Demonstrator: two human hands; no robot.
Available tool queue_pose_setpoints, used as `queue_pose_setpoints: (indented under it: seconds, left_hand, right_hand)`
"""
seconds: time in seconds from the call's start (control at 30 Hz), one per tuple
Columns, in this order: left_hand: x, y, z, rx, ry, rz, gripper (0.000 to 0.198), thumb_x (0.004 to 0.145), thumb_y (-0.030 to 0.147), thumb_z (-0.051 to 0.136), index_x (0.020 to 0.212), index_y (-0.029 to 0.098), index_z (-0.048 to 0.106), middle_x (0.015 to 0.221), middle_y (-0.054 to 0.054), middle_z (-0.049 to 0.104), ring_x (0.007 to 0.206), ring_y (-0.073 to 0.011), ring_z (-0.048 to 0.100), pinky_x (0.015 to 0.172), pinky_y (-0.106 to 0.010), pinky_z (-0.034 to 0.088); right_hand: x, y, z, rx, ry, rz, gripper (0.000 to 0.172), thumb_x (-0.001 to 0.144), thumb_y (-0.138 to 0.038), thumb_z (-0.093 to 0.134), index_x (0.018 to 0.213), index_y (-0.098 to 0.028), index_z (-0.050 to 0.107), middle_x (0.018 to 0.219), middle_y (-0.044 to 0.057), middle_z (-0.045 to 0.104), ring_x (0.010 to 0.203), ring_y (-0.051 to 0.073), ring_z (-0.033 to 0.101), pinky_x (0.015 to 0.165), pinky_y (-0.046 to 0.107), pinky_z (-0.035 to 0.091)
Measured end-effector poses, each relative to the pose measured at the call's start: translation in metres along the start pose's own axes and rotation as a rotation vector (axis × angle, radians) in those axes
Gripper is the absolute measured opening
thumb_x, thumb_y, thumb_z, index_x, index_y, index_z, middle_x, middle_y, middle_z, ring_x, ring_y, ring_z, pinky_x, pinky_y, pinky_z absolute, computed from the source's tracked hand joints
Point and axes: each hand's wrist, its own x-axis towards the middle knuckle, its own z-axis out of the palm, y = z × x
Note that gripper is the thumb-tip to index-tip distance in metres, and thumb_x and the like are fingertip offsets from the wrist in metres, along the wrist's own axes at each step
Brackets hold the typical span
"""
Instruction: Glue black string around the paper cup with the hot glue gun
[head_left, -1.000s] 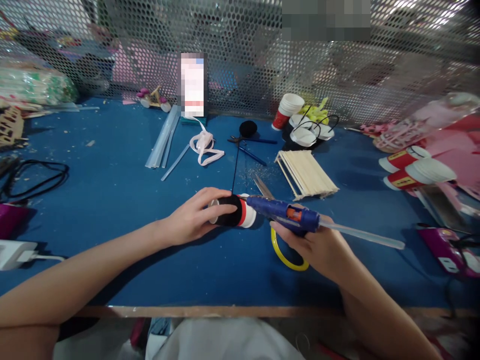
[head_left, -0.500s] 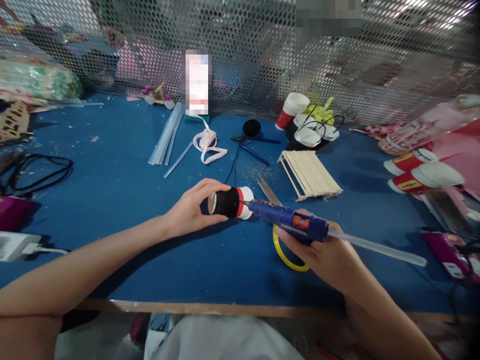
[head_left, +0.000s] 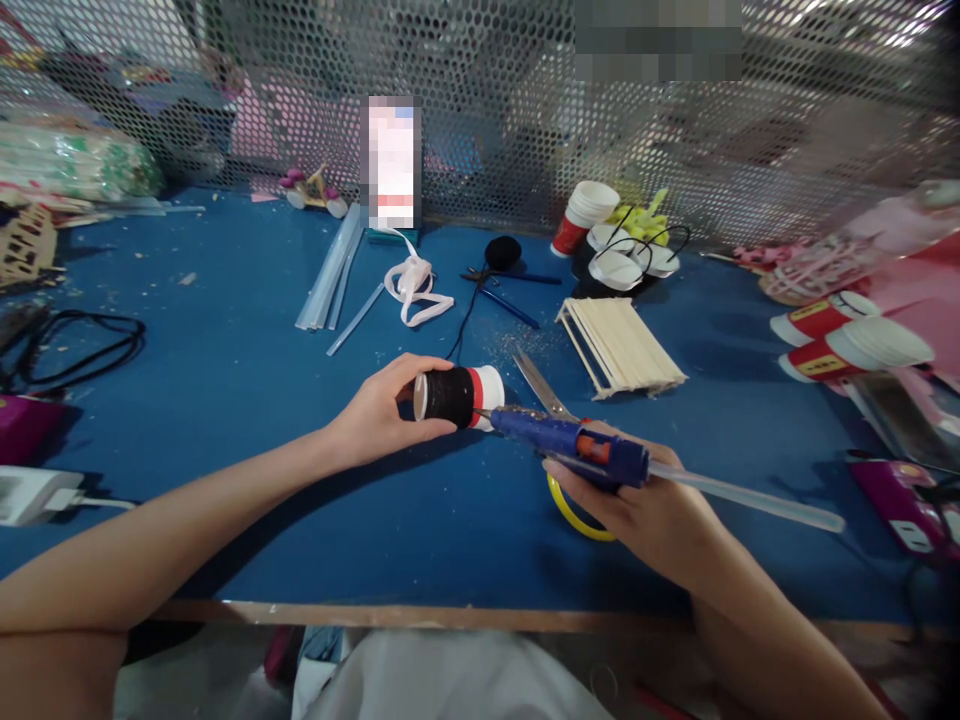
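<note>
Lying on its side, a paper cup has black yarn wound round part of it, next to a red band and a white rim. My left hand is closed around the cup's yarn-covered end. A strand of black yarn runs from the cup to a black yarn ball. My right hand grips a blue glue gun, its nozzle at the cup's red band by the yarn edge. A clear glue stick sticks out of the gun's back. Beneath the gun lie yellow-handled scissors.
Blue-handled pliers lie beside the yarn ball. Pale ribbon and several glue sticks are left of them. A wooden stick bundle and paper cups stand right, before a perforated metal screen.
The glue gun's nozzle has shifted slightly left and down along the cup, near the yarn edge. The cup has turned a little in my left hand.
</note>
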Motion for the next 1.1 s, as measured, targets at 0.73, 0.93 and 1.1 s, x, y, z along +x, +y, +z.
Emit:
queue_pose_setpoints:
  seconds: [0.73, 0.93, 1.1]
  left_hand:
    - [-0.007, 0.006, 0.000, 0.338, -0.128, 0.464, 0.038, 0.082, 0.019, 0.055, 0.119, 0.019, 0.045, 0.124, -0.014, 0.045, 0.114, -0.0229, 0.046, 0.092, -0.040, 0.045]
    - [-0.006, 0.005, 0.000, 0.311, -0.115, 0.415, 0.039, 0.081, 0.021, 0.056, 0.119, 0.020, 0.045, 0.124, -0.013, 0.044, 0.115, -0.0227, 0.046, 0.095, -0.039, 0.044]
    - [-0.004, 0.002, -0.001, 0.213, -0.054, 0.283, 0.047, 0.077, 0.025, 0.062, 0.120, 0.021, 0.045, 0.122, -0.012, 0.047, 0.114, -0.0237, 0.046, 0.096, -0.042, 0.042]
  right_hand:
    - [0.012, 0.003, -0.001, -0.034, 0.022, 0.041, 0.022, 0.077, -0.032, 0.055, 0.059, -0.020, 0.055, 0.054, 0.001, 0.058, 0.051, 0.014, 0.056, 0.051, 0.026, 0.046]
    - [0.018, 0.002, -0.005, 0.193, -0.048, 0.326, 0.024, 0.073, -0.039, 0.060, 0.058, -0.021, 0.055, 0.043, -0.002, 0.052, 0.039, 0.012, 0.049, 0.040, 0.025, 0.042]
    - [0.026, 0.016, -0.016, 0.415, 0.034, 0.462, 0.021, 0.068, -0.038, 0.066, 0.072, -0.019, 0.059, 0.052, -0.002, 0.059, 0.045, 0.014, 0.054, 0.044, 0.026, 0.045]
